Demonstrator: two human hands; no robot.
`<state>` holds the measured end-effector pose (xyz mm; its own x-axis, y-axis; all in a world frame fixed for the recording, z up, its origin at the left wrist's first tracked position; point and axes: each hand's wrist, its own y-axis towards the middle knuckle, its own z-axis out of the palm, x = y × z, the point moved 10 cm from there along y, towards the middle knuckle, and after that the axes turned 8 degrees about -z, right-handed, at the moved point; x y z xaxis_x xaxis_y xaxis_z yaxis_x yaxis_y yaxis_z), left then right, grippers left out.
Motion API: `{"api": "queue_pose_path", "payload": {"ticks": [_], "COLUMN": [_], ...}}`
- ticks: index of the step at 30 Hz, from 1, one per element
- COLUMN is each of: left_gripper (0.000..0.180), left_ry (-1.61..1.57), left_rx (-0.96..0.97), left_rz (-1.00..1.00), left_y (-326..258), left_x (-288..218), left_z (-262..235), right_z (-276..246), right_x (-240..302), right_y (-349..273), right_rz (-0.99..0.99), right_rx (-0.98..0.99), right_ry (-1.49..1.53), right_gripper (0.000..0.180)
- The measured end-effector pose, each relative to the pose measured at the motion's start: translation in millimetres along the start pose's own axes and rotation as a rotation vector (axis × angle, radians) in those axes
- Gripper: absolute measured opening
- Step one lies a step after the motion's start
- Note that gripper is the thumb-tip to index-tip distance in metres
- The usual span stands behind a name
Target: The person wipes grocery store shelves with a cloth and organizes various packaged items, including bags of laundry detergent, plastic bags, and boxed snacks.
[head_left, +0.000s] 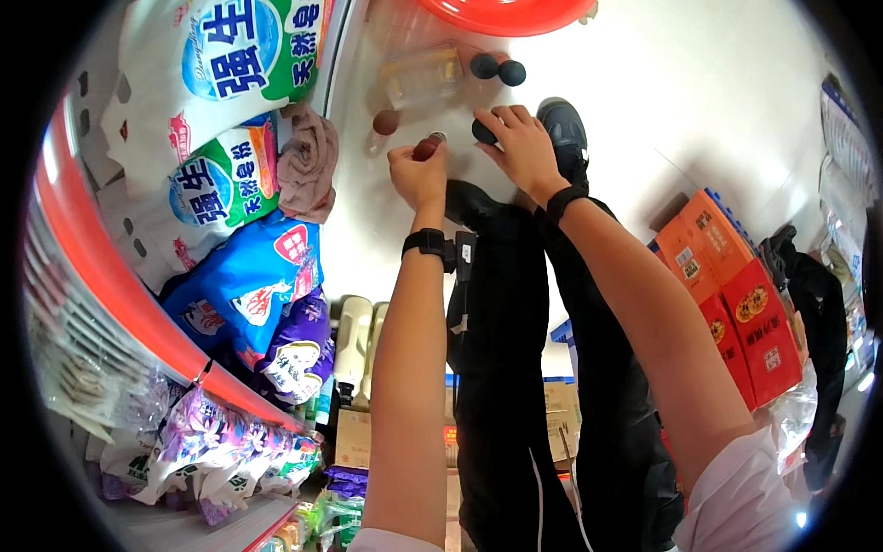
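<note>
My left hand (419, 178) is closed round a reddish-brown, rounded thing (426, 147) with a pale, shiny end; its exact kind is unclear. The fingers of my right hand (525, 152) curve over a dark ball (484, 132), low above the pale floor or resting on it; I cannot tell which. A brown ball (386, 121) lies just beyond my left hand. Farther off, two dark balls (498, 68) sit side by side, touching or nearly so. Left of them is a clear plastic box (418, 75) with a yellowish tint.
A red basin (506, 20) stands at the far edge. Detergent bags (225, 179) and a brown towel (308, 166) crowd the shelf on my left. Orange and red cartons (727, 299) are stacked to my right. My black shoe (563, 129) is close by my right hand.
</note>
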<state>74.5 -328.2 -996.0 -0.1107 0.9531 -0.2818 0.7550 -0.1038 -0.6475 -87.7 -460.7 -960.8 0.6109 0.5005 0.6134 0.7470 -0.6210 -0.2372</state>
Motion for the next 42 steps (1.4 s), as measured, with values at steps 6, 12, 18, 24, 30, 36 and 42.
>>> {"api": "queue_pose_path", "payload": {"ticks": [6,12,18,24,30,36,42], "left_gripper": [0.053,0.055,0.053,0.057,0.052,0.07,0.098], "left_ry": [-0.078,-0.14,-0.105,-0.135,-0.09,-0.088,-0.046], "left_rx": [-0.027,-0.1,-0.132,-0.12,-0.147,-0.187,-0.099], "left_rz": [-0.012,0.044,0.048,0.053,0.034,0.084,0.02], "left_y": [23.7,43.7,57.0,62.4,67.8,75.9,59.8], "left_x": [24.8,39.4,46.6,47.1,51.1,58.7,49.6], "left_z": [9.2,14.8,13.9,15.1,18.1,20.1,28.6], "right_z": [20.9,42.4,54.0,56.3,59.1,71.0,76.2], "right_x": [3.0,-25.0,-28.5,-34.8,-44.1,-42.9,-50.8], "right_y": [22.8,26.5,27.8,26.8,26.4,29.3,24.4], "right_rz": [-0.091,-0.006,-0.045,-0.029,-0.022,-0.008,0.029], "right_rx": [-0.061,-0.085,-0.114,-0.124,-0.133,-0.102,-0.067], "right_ry": [-0.101,-0.156,-0.159,-0.219,-0.266,-0.252,-0.286], "right_gripper": [0.058,0.06,0.059,0.058,0.053,0.053,0.06]}}
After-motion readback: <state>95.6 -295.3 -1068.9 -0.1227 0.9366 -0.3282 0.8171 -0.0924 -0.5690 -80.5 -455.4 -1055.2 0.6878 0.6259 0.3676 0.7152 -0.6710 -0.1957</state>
